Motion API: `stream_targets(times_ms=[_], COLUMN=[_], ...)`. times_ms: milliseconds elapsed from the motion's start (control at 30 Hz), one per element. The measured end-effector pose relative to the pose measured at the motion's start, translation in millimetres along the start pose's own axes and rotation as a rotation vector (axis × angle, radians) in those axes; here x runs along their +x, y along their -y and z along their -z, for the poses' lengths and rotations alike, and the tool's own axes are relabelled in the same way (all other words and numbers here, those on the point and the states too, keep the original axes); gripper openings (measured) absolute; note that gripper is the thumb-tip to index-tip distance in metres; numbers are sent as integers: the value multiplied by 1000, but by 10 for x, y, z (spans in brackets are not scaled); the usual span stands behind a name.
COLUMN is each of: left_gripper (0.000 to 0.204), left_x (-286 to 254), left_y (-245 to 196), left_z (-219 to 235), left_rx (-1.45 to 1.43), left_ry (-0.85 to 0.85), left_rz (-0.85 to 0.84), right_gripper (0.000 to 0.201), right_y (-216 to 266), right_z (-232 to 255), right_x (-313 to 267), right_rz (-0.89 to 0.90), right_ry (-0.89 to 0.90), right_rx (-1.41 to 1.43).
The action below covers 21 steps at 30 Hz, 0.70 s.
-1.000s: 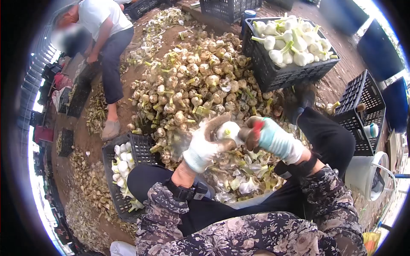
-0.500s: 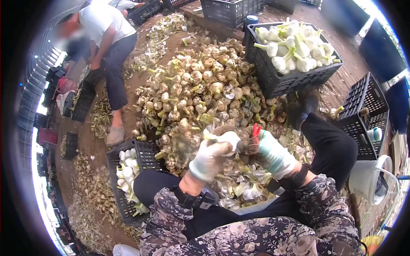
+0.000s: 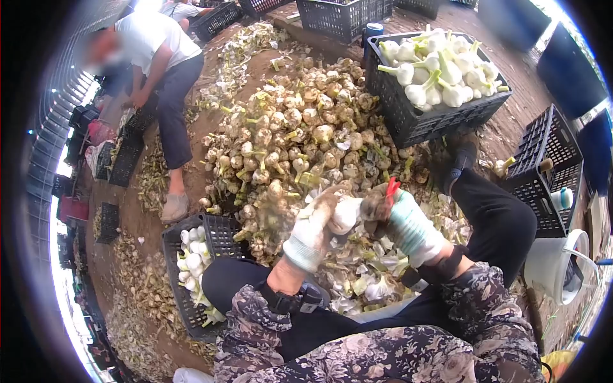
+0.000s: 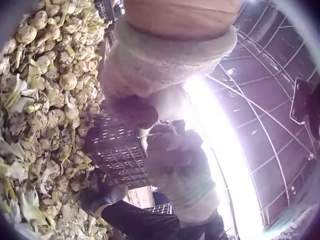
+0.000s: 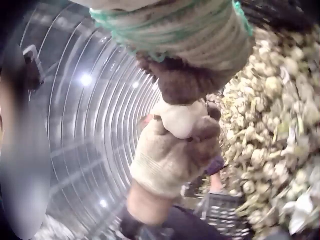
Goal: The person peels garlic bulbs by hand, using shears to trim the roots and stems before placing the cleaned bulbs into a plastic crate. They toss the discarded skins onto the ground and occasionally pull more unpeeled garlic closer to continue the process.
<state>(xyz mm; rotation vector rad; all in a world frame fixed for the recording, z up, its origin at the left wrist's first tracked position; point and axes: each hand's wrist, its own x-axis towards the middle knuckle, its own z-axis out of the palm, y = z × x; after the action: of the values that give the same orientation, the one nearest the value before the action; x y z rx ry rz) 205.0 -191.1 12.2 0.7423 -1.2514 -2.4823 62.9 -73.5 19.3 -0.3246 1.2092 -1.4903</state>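
Observation:
In the head view, my gloved left hand point(image 3: 313, 233) grips a white garlic bulb point(image 3: 345, 214), thumb and fingers around its side. My gloved right hand point(image 3: 401, 218) is close against the bulb's right side, its soiled fingers curled. A thin red piece point(image 3: 391, 189) sticks up from the right hand's grip; I cannot tell what it belongs to. The right wrist view shows the pale bulb point(image 5: 181, 120) between the left glove and dark right fingertips. Beneath both hands lie loose garlic skins and trimmings point(image 3: 377, 281). A heap of unpeeled garlic point(image 3: 300, 127) rises just beyond.
A black crate point(image 3: 434, 124) heaped with clean garlic stands at the back right. Another crate point(image 3: 217, 223) with white bulbs is beside the left knee. An upright black crate point(image 3: 543, 172) and a white bucket point(image 3: 543, 268) are at the right. A person point(image 3: 159, 57) bends at the far left.
The garlic bulb has been turned in the left hand, and its green stem no longer shows. Both hands shifted slightly lower than a second ago. The red piece now stands up above the right hand.

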Motion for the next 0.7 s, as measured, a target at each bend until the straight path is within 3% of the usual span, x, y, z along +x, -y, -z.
stream_targets(times_ms=[67,133,200,267,333,400,433,467,533,600,667,700], left_gripper=[44,43,42,42,40,39,39,39,42,46,47,49], left_x=[51,33,60,60,-22,-14,-20,-9,32,38,50,22], left_y=[7,0,44,71,-16,2,36,38,27,44,127,77], left_z=[-54,-40,66,59,-37,55,-2,-15,-33,-71,-64,-56], left_rx=[-127,-332,-342,-566,-575,-499,-411,-412,-457,-401,-20,7], left_ry=[-10,57,103,221,141,225,70,68,-80,-148,-264,-210], left_rz=[-101,-52,-40,65,44,41,-6,-8,23,-2,-123,-125], right_gripper=[20,20,19,17,21,23,29,29,24,18,18,36], right_y=[4,8,-23,-71,-12,-45,-46,-11,155,-56,-170,-177], right_z=[-3,-28,-21,29,-59,-12,-13,-33,-227,-252,-240,-174], right_x=[-25,-76,-114,-144,-234,-227,-173,-168,-200,-119,-89,-79], right_rz=[-47,-59,-66,-185,-195,-240,-200,-202,-177,-5,122,81], right_ry=[20,50,74,242,191,271,372,375,253,120,11,131], right_rx=[57,115,177,538,584,477,391,389,119,-87,-144,-220])
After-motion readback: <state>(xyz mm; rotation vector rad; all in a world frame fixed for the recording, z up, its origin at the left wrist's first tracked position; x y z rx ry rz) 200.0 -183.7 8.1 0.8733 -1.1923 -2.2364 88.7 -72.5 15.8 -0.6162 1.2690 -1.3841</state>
